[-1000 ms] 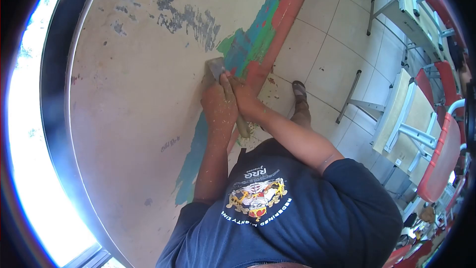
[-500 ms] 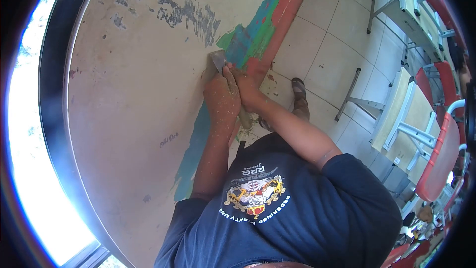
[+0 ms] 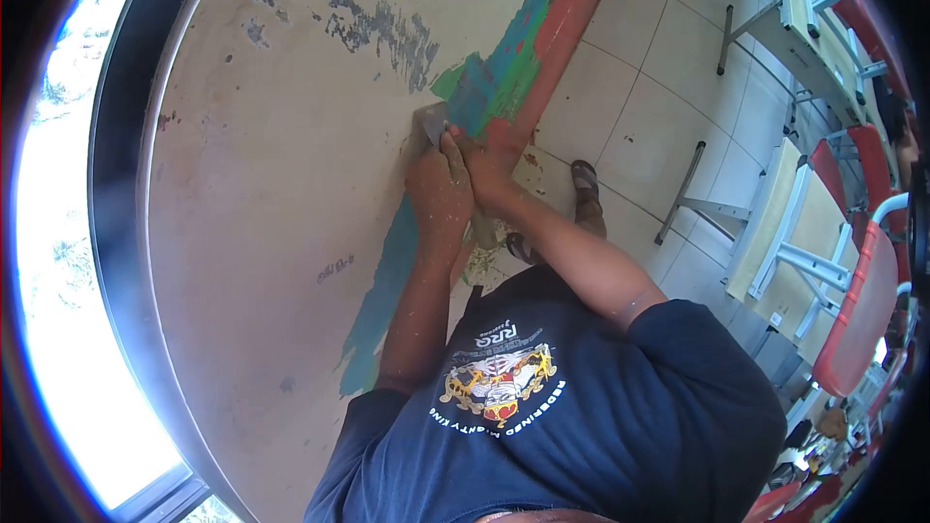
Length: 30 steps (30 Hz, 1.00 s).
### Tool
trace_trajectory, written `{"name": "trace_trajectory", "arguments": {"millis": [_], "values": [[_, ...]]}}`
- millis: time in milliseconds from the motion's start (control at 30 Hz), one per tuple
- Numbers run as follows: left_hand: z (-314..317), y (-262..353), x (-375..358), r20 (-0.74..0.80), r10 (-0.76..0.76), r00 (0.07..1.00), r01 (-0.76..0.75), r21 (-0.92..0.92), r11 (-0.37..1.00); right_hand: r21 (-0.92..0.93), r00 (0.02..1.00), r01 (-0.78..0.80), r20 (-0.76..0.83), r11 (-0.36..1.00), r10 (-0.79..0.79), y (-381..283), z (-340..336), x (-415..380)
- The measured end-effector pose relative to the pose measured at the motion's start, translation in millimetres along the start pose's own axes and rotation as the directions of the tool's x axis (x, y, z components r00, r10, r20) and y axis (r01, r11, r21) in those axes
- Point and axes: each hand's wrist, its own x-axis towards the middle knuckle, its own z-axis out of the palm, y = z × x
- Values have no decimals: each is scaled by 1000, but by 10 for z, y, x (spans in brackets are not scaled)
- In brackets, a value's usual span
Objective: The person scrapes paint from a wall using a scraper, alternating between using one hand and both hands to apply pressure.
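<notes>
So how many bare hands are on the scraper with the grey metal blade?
2: the left hand toward the cream wall, the right hand beside it toward the red strip, both just behind the flat blade. Some fingers are hidden.

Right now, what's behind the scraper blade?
The scraper blade has cream wall along its picture-left edge, blue-green paint to its picture-right. What lies directly behind is covered; can't tell.

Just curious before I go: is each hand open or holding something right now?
Left hand: closed, holding the scraper.
Right hand: closed on the same scraper.
</notes>
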Motion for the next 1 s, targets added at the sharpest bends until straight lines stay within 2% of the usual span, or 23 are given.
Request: {"name": "trace_trajectory", "arguments": {"millis": [67,167,233,267,333,367,467,500,533,567,600,633,667,733,767,833,867,900,933,967,1000], "values": [[33,-17,48,39,-13,999,10,88,996,-4,1000,4,12,1000,-4,63,-2,41],[-10,69,17,89,-78,993,69,109,992,48,1000,20,-21,999,-19,85,4,14],[54,-25,-14,53,-38,998,36,56,998,280,987,-162,54,946,153,33,-17,-1],[77,-52,-7,11,-7,1000,6,4,1000,278,988,-154,50,948,146,-3,-47,41],[78,45,125,52,-15,999,14,30,999,155,990,-142,0,978,143,-135,-117,88],[95,80,174,94,-31,995,26,56,998,154,990,-143,1,978,144,-186,-172,107],[134,131,227,84,1,996,-11,115,993,125,988,-133,-55,983,141,-266,-282,124],[139,123,186,81,5,997,-14,115,993,20,999,-36,-20,999,36,-74,-233,111],[139,80,76,-13,56,998,-55,57,997,-80,998,66,25,995,-64,-16,-208,88],[146,50,9,-104,101,989,-101,2,995,-80,998,65,20,995,-64,50,-165,62],[115,71,-3,-97,100,990,-100,2,995,-113,997,82,-1,990,-82,51,-97,2],[49,103,-8,-12,0,1000,1,56,998,-145,995,97,-16,985,-100,56,-56,-35],[7,112,-13,64,-107,992,99,119,988,-142,996,91,-11,986,-94,65,-53,-28],[72,40,57,63,-95,994,89,95,991,-91,1000,-18,22,996,20,1,-100,73],[111,23,113,63,-74,995,70,68,995,-92,1000,-16,23,996,18,-32,-142,142],[120,80,170,76,-62,995,55,97,994,155,984,-176,53,972,170,-83,-203,209],[115,102,179,87,-52,995,40,128,991,155,984,-177,58,972,170,-11,-167,159],[115,79,132,82,-52,995,41,129,991,-36,1000,-12,-2,999,12,106,-107,87],[119,37,56,-7,4,1000,-4,84,996,-233,987,147,-35,961,-159,105,-92,64],[137,14,36,-95,59,994,-55,42,998,-235,985,151,-41,960,-165,112,-97,87],[125,30,54,-89,61,994,-58,43,997,-173,995,94,-19,980,-99,44,-96,70]]}}
